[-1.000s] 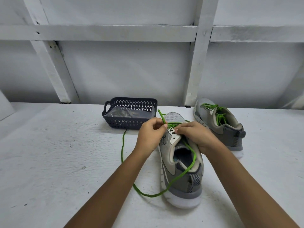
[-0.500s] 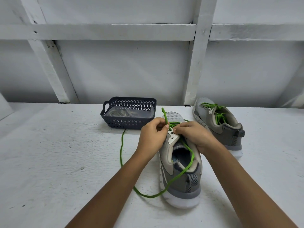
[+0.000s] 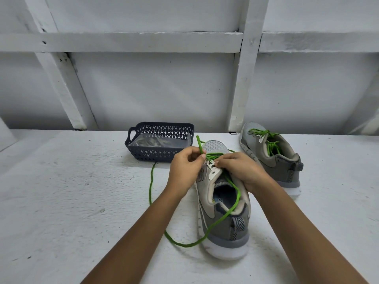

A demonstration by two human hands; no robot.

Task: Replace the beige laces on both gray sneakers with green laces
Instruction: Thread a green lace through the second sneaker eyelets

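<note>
Head view: the green lace [image 3: 150, 189] is part-threaded through the near sneaker [image 3: 223, 224], just right of the basket [image 3: 143, 153]. Your left hand [image 3: 185, 169] pinches its tip; your right hand [image 3: 242, 171] curls its fingers on the eyelet flap. Next, likely: feed the tip through an open eyelet.

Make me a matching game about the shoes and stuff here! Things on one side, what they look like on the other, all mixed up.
Things
1. basket
2. far sneaker
3. near sneaker
4. left hand

Descriptions
A. pinches one end of the green lace
B. green laces in, nobody touching it
C. dark blue, with patterned holes
D. partly laced, loose lace draped over its heel

Pairs: 1-C, 2-B, 3-D, 4-A
</note>
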